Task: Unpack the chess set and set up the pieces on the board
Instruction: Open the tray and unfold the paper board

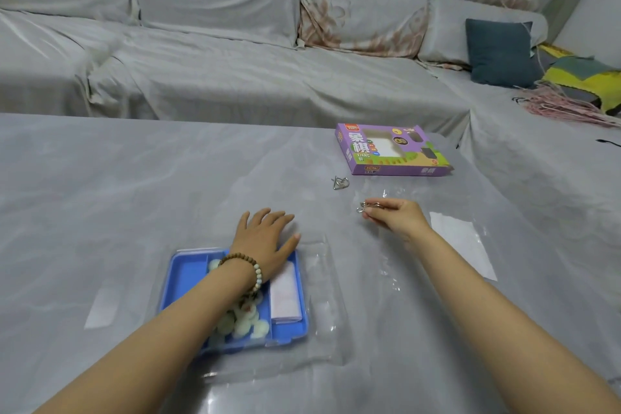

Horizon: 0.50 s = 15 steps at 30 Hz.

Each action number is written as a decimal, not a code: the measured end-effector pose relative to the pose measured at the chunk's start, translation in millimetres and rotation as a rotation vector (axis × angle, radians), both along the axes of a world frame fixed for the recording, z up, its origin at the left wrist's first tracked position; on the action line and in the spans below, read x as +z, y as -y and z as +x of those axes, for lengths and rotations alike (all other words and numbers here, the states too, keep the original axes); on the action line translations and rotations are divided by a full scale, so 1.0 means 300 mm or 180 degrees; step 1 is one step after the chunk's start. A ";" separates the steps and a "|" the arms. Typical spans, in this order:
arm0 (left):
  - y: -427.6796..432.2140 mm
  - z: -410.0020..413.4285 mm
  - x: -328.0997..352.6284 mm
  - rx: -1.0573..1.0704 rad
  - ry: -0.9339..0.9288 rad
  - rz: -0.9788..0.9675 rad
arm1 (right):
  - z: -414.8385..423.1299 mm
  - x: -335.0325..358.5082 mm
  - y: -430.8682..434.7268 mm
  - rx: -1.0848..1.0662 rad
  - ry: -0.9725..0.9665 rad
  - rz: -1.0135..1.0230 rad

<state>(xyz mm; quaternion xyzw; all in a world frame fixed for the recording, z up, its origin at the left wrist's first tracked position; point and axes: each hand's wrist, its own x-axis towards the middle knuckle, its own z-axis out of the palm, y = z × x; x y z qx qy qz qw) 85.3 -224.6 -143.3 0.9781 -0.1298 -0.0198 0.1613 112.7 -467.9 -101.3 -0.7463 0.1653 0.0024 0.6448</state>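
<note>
A blue plastic tray (188,274) lies on the grey table under a clear cover (321,306). It holds several pale round chess pieces (243,324) and a folded white paper board (285,296). My left hand (265,239) rests flat on the tray's far edge with fingers straight. My right hand (393,217) is to the right of the tray and pinches a small metal wire puzzle (364,207) just above the table. The purple chess box (391,149) lies further back on the right.
A second metal wire puzzle (340,182) lies between the box and my right hand. A white sheet in clear plastic (463,245) lies right of my right forearm. Behind the table stands a sofa (235,54) under grey covers, with a dark blue cushion (500,50).
</note>
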 end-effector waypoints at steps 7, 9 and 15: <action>0.004 0.005 -0.030 0.0047 0.0276 0.0132 | 0.295 -0.097 -0.022 -0.0237 0.0674 -0.1699; 0.006 0.001 -0.028 0.0036 0.0300 0.0100 | 0.303 -0.129 -0.030 0.0033 0.0730 -0.2225; 0.007 0.004 -0.031 0.0010 0.0308 0.0108 | 0.255 -0.187 -0.031 0.0743 0.0475 -0.3049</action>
